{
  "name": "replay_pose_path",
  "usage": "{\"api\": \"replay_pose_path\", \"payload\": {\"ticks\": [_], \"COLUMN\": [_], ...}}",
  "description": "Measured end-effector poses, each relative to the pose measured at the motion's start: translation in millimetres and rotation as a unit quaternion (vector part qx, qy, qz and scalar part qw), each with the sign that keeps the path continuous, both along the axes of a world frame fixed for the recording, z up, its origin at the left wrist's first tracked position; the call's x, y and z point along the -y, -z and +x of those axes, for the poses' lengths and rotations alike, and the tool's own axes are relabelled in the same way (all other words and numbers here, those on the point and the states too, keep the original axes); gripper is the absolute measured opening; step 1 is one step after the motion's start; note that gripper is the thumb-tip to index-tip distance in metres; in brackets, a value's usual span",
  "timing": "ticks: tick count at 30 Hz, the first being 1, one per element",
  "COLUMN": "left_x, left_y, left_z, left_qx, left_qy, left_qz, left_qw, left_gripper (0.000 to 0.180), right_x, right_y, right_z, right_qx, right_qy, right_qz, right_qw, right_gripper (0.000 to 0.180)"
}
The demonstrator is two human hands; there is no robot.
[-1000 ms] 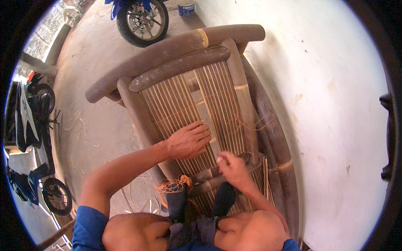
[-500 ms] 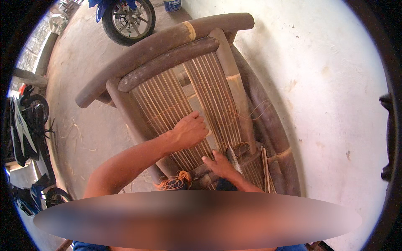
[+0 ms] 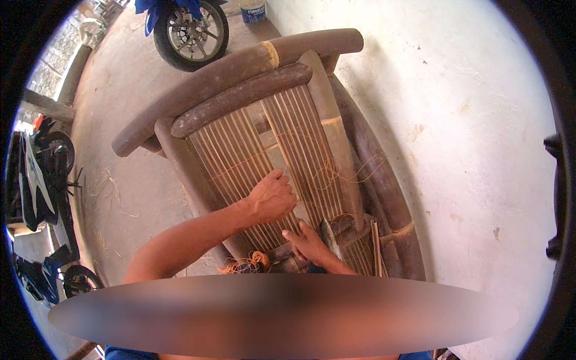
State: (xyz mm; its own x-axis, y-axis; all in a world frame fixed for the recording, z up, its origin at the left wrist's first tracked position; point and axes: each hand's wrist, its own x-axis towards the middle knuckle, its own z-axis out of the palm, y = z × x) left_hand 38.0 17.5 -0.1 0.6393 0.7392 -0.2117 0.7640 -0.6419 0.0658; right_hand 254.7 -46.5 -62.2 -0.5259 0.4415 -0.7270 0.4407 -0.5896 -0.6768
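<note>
A brown bamboo chair [image 3: 234, 111] stands before me, its panel of thin slats [image 3: 228, 153] split by a gap down the middle. Over the lower part of that gap, my left hand [image 3: 273, 195] is closed in a fist, and whatever it grips is hidden. Below it to the right, my right hand [image 3: 309, 245] rests at the lower end of the slats, thumb and forefinger apart. Thin orange cord [image 3: 329, 174] runs across the slats and loops at the right. Beside the right hand lies a grey, blade-like piece [image 3: 329, 233].
A tangled orange cord bundle [image 3: 255, 262] sits at the lower left of the slats. Thick bamboo poles [image 3: 384, 174] lie between chair and white wall [image 3: 480, 150]. Beyond the chair are a motorcycle wheel [image 3: 191, 33] and a blue bucket [image 3: 253, 12]. More motorcycles [image 3: 42, 180] stand left.
My right hand has shifted slightly left, its thumb and forefinger nearer each other. My left fist is a little lower in the picture. The whole view has tilted slightly.
</note>
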Motion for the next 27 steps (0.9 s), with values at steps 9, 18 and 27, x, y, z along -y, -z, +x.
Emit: {"api": "replay_pose_path", "payload": {"ticks": [9,18,27], "left_x": [-29,-17,-10], "left_y": [-14,-11,-11], "left_z": [5,15,7], "left_qx": [0.165,-0.050,-0.038], "left_qy": [-0.157,-0.076,0.002], "left_qz": [-0.175,-0.081,-0.024], "left_qw": [0.958,0.993,0.999], "left_gripper": [0.056,0.071,0.055], "right_x": [-15,-18,-25], "right_y": [-14,9,14], "right_z": [-47,-75,-50], "right_qx": [-0.248,-0.318,-0.231], "right_qy": [0.297,0.419,0.312], "right_qz": [-0.178,-0.249,-0.272], "right_qw": [0.905,0.813,0.881], "right_gripper": [0.026,0.038,0.049]}}
